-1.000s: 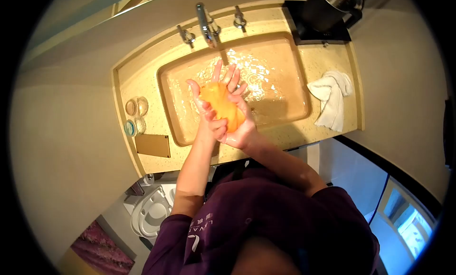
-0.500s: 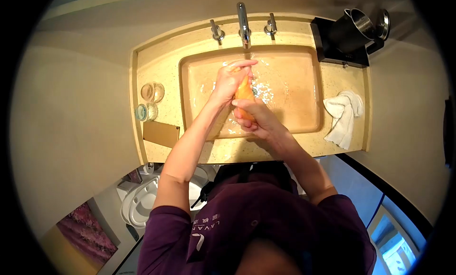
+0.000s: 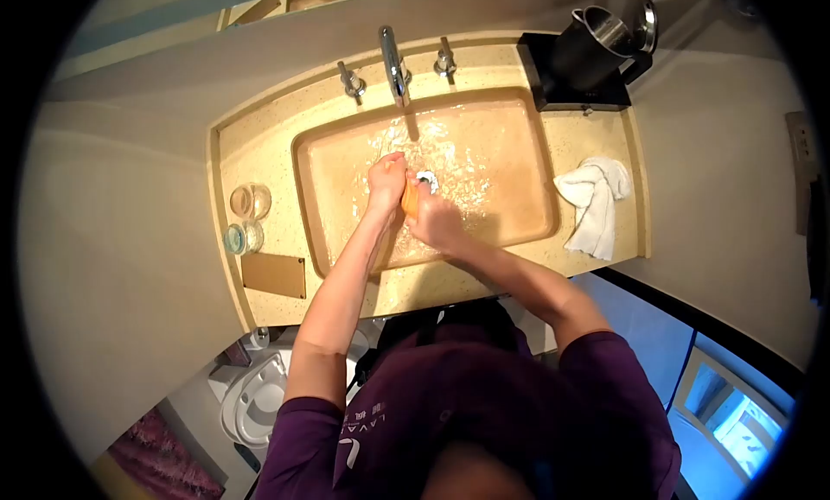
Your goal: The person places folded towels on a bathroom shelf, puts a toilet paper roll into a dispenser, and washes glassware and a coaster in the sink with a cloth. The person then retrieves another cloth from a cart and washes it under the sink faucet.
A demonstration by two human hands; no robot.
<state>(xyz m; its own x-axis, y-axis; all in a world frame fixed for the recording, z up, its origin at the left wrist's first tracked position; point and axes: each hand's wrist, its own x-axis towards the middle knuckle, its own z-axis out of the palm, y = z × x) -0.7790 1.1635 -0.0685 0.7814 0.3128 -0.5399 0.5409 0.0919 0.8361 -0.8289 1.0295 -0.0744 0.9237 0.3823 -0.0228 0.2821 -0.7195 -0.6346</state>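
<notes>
In the head view, an orange cloth (image 3: 410, 199) is bunched lengthwise between my two hands over the sink basin (image 3: 523, 167). My left hand (image 3: 386, 184) is closed around its far left end. On the near right part, my right hand (image 3: 437, 222) is closed too, slightly blurred. Most of the cloth is hidden by my fingers. Rippling water covers the basin floor around the drain (image 3: 426, 182). Beyond my hands stands the chrome faucet (image 3: 394, 66), flanked by two handles.
Glass jars (image 3: 249, 202) and a brown card (image 3: 274, 275) are on the left counter. At the right lies a white towel (image 3: 592, 206). A black kettle (image 3: 588, 50) with its lid up stands on a black tray (image 3: 540, 72) at the back right.
Both hands have come lower in the basin, away from the faucet, with the cloth between them. My left fingers have curled in. The camera view has shifted and tilted.
</notes>
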